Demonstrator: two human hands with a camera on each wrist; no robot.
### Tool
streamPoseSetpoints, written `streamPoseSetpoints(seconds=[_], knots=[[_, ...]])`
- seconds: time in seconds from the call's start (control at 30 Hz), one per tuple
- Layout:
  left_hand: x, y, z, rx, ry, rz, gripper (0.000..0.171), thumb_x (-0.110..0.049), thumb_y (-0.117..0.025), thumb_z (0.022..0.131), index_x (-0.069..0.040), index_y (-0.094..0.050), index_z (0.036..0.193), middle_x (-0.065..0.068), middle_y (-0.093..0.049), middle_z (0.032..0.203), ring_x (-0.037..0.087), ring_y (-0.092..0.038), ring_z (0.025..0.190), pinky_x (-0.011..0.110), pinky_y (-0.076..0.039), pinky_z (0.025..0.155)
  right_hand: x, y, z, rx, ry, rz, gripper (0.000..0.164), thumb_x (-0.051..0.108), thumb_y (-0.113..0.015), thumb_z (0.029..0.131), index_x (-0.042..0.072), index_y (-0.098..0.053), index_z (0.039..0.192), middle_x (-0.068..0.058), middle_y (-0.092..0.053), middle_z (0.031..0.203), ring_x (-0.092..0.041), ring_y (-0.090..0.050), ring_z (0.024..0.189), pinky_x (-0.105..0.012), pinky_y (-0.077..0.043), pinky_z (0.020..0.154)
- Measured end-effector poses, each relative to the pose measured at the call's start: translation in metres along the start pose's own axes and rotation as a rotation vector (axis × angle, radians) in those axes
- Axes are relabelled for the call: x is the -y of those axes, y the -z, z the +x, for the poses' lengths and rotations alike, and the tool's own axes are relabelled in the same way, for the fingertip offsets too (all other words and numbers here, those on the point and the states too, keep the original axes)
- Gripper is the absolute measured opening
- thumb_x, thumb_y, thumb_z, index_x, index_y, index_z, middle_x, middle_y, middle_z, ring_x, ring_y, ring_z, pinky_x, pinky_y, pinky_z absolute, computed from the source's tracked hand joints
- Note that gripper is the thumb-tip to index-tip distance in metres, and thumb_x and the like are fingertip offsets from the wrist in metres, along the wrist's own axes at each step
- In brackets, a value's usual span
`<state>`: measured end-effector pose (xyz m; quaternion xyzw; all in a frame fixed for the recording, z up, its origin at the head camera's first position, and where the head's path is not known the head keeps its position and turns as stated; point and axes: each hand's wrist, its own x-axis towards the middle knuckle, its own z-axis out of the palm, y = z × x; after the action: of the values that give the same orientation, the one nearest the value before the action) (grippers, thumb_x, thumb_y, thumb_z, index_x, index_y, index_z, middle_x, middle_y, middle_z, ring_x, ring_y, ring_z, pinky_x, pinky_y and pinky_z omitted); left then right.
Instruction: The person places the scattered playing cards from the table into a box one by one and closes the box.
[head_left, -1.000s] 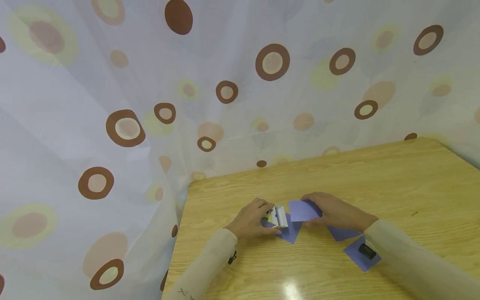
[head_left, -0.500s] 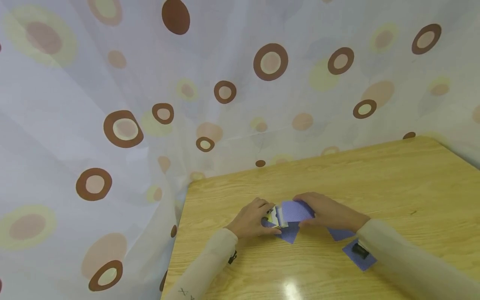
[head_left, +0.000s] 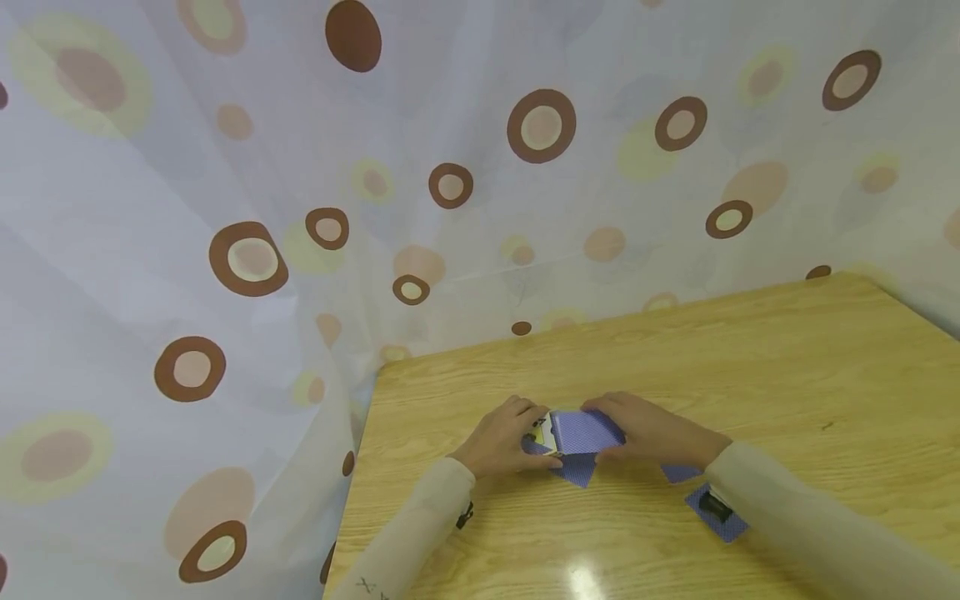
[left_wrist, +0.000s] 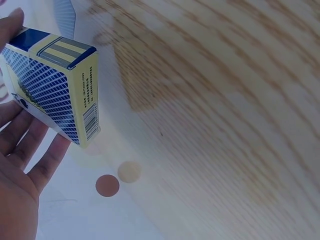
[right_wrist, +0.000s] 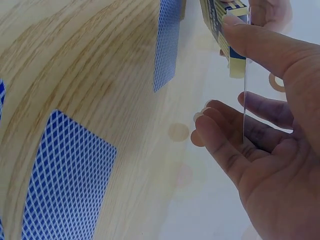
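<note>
The card box point(left_wrist: 50, 87) is held over the counter point(head_left: 675, 358) by the left grip point(head_left: 501, 440), thumb and fingers curled round it; a blue-patterned card point(head_left: 588, 432) is pinched by the right grip point(head_left: 647, 432) at the box's right end; another card point(head_left: 575, 472) is seen just on the box's near side; two more cards point(head_left: 722, 528) are spread farther right of it.

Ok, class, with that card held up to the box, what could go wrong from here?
The held card might catch on the box and bend, since the right hand grips it by opposite edges. The left hand might squeeze the box out of shape, as thumb and fingers clasp opposite sides. The black wrist device overlaps a loose card in the head view, so it may nudge that card.
</note>
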<state>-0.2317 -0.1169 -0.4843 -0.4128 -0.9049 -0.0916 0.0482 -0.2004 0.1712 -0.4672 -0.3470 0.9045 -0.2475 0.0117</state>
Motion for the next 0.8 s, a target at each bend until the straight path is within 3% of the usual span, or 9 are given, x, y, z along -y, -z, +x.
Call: streamPoseSetpoints(seconds=[0.5, 0.8], knots=[[-0.0003, -0.0011, 0.0011, -0.008, -0.008, 0.002, 0.085, -0.070, -0.071, 0.085, -0.011, -0.058, 0.145, -0.001, -0.060, 0.131, 0.011, -0.052, 0.115, 0.021, -0.048, 0.091, 0.0008, 0.0041, 0.0015, 0.021, -0.028, -0.031, 0.075, 0.038, -0.083, 0.088, -0.001, -0.052, 0.144, -0.017, -0.058, 0.132, -0.029, -0.059, 0.111, -0.049, -0.052, 0.091], [-0.0005, -0.0029, 0.0015, -0.010, -0.018, 0.007, 0.085, -0.069, -0.074, 0.083, -0.012, -0.058, 0.144, -0.002, -0.060, 0.130, 0.011, -0.052, 0.114, 0.019, -0.048, 0.090, 0.0046, 0.0036, 0.0054, -0.012, -0.006, -0.042, 0.071, 0.022, -0.088, 0.084, -0.002, -0.054, 0.142, -0.010, -0.057, 0.118, -0.019, -0.057, 0.098, -0.040, -0.055, 0.082]])
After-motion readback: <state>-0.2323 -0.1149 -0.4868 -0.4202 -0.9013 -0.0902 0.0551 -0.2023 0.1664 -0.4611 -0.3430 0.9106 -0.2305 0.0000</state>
